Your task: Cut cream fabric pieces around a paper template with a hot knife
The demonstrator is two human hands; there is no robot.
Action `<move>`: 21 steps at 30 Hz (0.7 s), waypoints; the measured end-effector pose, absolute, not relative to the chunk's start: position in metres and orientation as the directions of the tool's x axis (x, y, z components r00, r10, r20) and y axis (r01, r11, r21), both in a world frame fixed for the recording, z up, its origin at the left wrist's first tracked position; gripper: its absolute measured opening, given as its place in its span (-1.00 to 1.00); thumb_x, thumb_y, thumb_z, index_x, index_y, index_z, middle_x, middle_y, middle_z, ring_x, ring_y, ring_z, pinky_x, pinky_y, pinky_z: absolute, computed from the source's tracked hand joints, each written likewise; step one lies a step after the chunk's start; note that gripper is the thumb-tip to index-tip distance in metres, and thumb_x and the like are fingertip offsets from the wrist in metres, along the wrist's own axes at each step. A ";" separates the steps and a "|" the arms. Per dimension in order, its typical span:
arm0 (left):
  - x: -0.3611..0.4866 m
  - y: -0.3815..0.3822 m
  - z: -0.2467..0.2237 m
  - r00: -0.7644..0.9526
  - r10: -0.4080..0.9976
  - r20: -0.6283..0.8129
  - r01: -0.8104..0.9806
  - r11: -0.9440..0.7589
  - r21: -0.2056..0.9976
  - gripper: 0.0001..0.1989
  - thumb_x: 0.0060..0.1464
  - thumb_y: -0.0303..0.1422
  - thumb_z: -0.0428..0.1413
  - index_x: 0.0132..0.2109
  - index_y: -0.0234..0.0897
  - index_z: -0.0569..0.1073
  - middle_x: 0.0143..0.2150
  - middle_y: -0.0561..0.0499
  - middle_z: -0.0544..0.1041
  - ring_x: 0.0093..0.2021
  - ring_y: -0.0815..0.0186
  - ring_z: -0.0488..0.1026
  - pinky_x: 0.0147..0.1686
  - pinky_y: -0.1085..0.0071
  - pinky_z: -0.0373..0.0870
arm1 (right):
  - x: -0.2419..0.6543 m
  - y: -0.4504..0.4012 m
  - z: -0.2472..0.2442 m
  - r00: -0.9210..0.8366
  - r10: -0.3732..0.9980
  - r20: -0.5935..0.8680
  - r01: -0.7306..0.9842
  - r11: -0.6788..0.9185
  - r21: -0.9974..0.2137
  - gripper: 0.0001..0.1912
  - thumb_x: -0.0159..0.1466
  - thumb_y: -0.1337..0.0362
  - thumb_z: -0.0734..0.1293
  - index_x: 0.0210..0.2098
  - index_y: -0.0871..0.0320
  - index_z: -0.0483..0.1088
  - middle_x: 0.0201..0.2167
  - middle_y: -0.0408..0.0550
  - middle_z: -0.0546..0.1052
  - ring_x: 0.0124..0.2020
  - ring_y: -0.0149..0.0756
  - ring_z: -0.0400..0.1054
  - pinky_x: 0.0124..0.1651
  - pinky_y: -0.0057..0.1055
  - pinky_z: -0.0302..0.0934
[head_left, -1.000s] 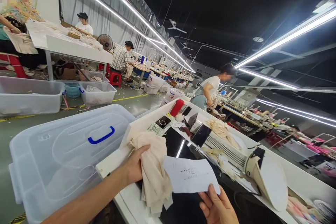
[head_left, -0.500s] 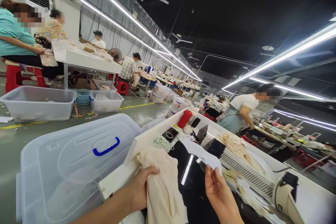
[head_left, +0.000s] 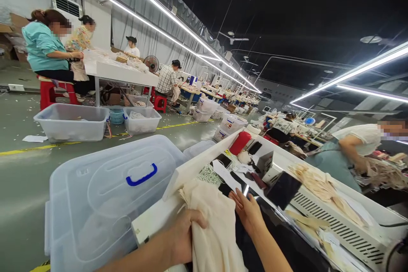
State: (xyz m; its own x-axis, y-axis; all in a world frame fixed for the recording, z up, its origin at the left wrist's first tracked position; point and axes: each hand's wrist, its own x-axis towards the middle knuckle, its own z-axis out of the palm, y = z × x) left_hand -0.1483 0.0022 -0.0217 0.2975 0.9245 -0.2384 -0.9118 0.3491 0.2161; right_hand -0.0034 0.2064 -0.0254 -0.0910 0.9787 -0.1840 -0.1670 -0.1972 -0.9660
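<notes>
Several layers of cream fabric [head_left: 215,225] hang in a soft bundle from my left hand [head_left: 183,236]. Its thumb presses on top of the cloth, and the fingers underneath are hidden. Just right of the bundle, my right hand [head_left: 250,214] has its fingertips at the lower end of a white paper strip [head_left: 225,174] and seems to pinch it. The strip slants up and left, partly over a dark phone [head_left: 223,160]. Below the hands is a glossy black work surface [head_left: 280,238].
A lidded clear bin [head_left: 108,195] with a blue handle stands left of the white-sided table. On the table are a red spool [head_left: 240,143], pale green cord [head_left: 208,175], a dark screen [head_left: 283,190] and cream pieces [head_left: 328,193]. Co-workers sit beyond; one person [head_left: 344,153] bends at right.
My right hand has moved left toward the fabric, bringing the paper strip over the phone. My left hand keeps its grip. The view has turned slightly left, and the person at right bends lower.
</notes>
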 end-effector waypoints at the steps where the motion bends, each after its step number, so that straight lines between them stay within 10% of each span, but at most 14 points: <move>1: -0.149 0.002 -0.021 0.293 0.924 -0.247 -0.910 0.349 0.224 -0.38 -0.36 -0.50 0.15 0.01 -0.44 0.49 -0.17 -0.23 0.63 0.03 -0.13 0.55 0.12 0.14 0.40 | 0.003 0.202 -0.021 -0.084 0.984 -0.155 -0.116 -0.164 -0.980 -0.06 0.15 0.23 0.62 0.37 0.17 0.12 -0.32 -0.14 0.57 -0.36 -0.23 0.55 -0.29 -0.30 0.56; 4: -0.150 0.001 -0.022 0.286 0.928 -0.237 -0.905 0.344 0.252 -0.34 -0.36 -0.51 0.14 0.04 -0.39 0.50 -0.15 -0.19 0.64 0.04 -0.12 0.55 0.15 0.12 0.38 | 0.022 0.183 0.000 -0.077 0.997 -0.031 0.029 -0.029 -0.999 0.20 -0.09 0.14 0.70 0.41 0.14 0.10 -0.48 -0.32 0.47 -0.54 -0.31 0.42 -0.42 -0.35 0.53; 7: -0.151 0.001 -0.022 0.291 0.939 -0.186 -0.893 0.336 0.301 -0.33 -0.34 -0.50 0.14 0.07 -0.31 0.51 -0.14 -0.15 0.64 0.04 -0.13 0.55 0.18 0.06 0.34 | 0.033 0.149 0.020 -0.125 0.982 0.144 0.137 0.161 -0.977 -0.20 0.02 -0.05 0.63 0.18 0.07 0.43 -0.41 -0.25 0.48 -0.53 -0.37 0.38 -0.45 -0.46 0.46; 13: -0.150 -0.001 -0.018 0.306 0.951 -0.039 -0.872 0.297 0.389 -0.33 -0.32 -0.51 0.15 0.08 -0.31 0.53 -0.12 -0.15 0.64 0.03 -0.12 0.56 0.21 0.07 0.29 | 0.027 0.083 0.033 -0.693 0.430 0.579 0.254 0.897 -0.361 -0.80 0.45 0.16 0.33 0.01 -0.04 0.55 -0.13 -0.09 0.60 -0.17 -0.27 0.54 -0.11 -0.45 0.46; 21: -0.154 -0.006 -0.015 0.286 0.944 -0.162 -0.809 0.329 0.487 -0.39 -0.32 -0.50 0.11 0.02 -0.34 0.54 -0.19 -0.13 0.64 -0.03 -0.11 0.57 0.14 0.00 0.35 | 0.008 0.079 0.030 -0.763 0.197 0.615 0.334 0.936 0.114 -0.59 0.59 0.13 0.04 0.02 0.09 0.48 -0.18 -0.04 0.63 -0.24 -0.22 0.59 -0.25 -0.38 0.50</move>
